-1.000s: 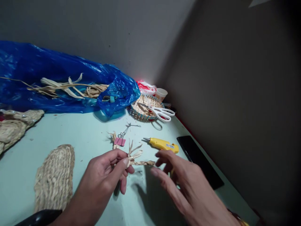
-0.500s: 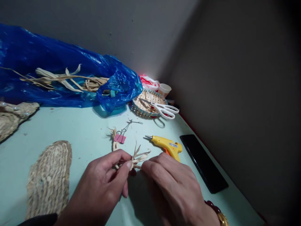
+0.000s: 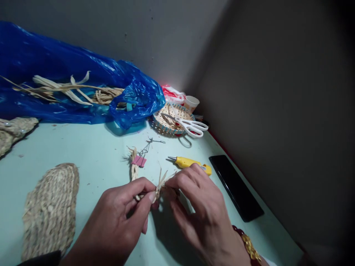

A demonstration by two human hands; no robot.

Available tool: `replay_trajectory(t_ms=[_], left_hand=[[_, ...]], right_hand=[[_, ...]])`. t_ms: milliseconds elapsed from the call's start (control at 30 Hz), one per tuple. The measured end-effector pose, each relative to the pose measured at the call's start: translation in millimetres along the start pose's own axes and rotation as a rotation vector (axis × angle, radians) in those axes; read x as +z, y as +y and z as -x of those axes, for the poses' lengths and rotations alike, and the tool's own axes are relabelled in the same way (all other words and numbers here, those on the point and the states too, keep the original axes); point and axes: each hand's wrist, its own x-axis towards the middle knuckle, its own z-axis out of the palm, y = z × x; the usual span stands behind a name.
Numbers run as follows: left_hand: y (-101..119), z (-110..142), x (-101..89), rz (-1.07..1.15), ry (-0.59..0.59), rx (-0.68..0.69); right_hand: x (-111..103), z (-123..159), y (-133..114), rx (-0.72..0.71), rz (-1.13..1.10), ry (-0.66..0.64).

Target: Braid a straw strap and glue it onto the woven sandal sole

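Note:
Between thumb and fingers, my left hand (image 3: 122,212) pinches a braid of dried husk strips (image 3: 134,173). The far end of the braid carries a pink binder clip (image 3: 139,161), hooked to a thin dark wire or cord (image 3: 155,141). Loose husk ends (image 3: 161,179) fan upward at the working end, just right of my left thumb. Close against them, my right hand (image 3: 201,207) bends over with its fingertips at the strips, partly hiding them. It wears a bracelet with dark red beads and a gold piece.
A woven insole-shaped piece (image 3: 52,210) lies left. Beyond my right hand is a yellow glue gun (image 3: 188,162), with a black phone-like slab (image 3: 235,186) beside it. White-handled scissors (image 3: 191,125) rest on a small basket (image 3: 166,125). A blue plastic bag (image 3: 97,66) holding husk strips spans the back.
My right hand has lifted and shifted up over the loose strips, now covering part of the glue gun. The left hand keeps its pinch. The view has shifted slightly.

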Motion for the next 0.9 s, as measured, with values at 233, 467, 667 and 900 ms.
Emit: replay_trajectory(t_ms=[233, 467, 667, 900], left_hand=[[-1.1, 2.6, 9.6, 0.097, 0.113, 0.011], [1.8, 1.9, 9.6, 0.099, 0.154, -0.04], [0.0, 2.7, 8.2, 0.0, 0.167, -0.048], [1.3, 1.6, 9.9, -0.044, 0.153, -0.031]], right_hand=[[-5.3, -2.8, -0.5, 0.199, -0.177, -0.063], [-12.6, -8.7, 3.2, 0.52, -0.364, -0.169], [-9.1, -11.7, -1.5, 0.575, -0.539, -0.264], [-1.5, -6.8, 0.0, 0.662, -0.775, -0.32]])
